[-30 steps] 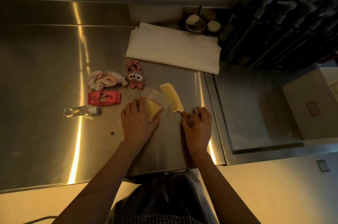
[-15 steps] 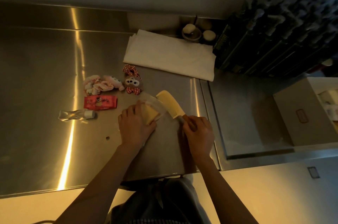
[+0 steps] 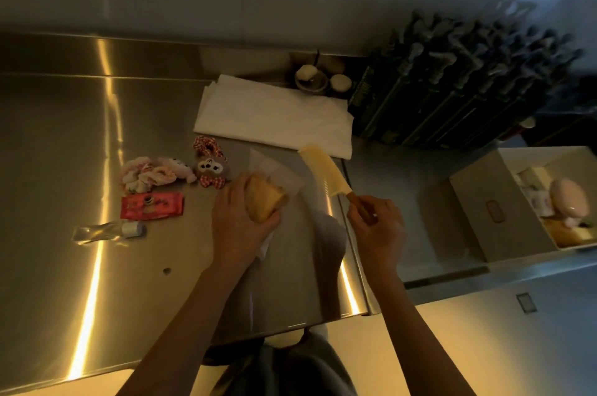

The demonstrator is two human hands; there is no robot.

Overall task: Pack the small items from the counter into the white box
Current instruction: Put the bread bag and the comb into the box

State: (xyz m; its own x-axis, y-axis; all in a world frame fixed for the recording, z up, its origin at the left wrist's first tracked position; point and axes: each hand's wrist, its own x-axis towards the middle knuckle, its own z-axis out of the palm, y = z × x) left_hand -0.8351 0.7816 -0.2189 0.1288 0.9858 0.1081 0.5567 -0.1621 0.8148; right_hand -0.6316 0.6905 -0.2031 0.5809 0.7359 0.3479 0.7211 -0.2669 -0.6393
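Head view: left hand [image 3: 240, 221] clamped on one yellow wrapped packet in clear plastic [image 3: 263, 200], fingers curled over its top. Right hand [image 3: 376, 227] pinched shut on the brown handle of one pale yellow plastic comb [image 3: 323, 171], teeth end pointing away from the fingers, lifted off the steel counter [image 3: 64, 143].

Left of the left fingers, four loose items: one pink-and-white fabric bundle [image 3: 151, 174], one brown plush toy with red checked bows [image 3: 210, 164], one red flat sachet [image 3: 151, 205], one small clear bottle [image 3: 108, 231].

Beyond both hands, one folded white cloth [image 3: 274, 116]. Far right of the right fingers, one open white box [image 3: 523, 198], several items inside.
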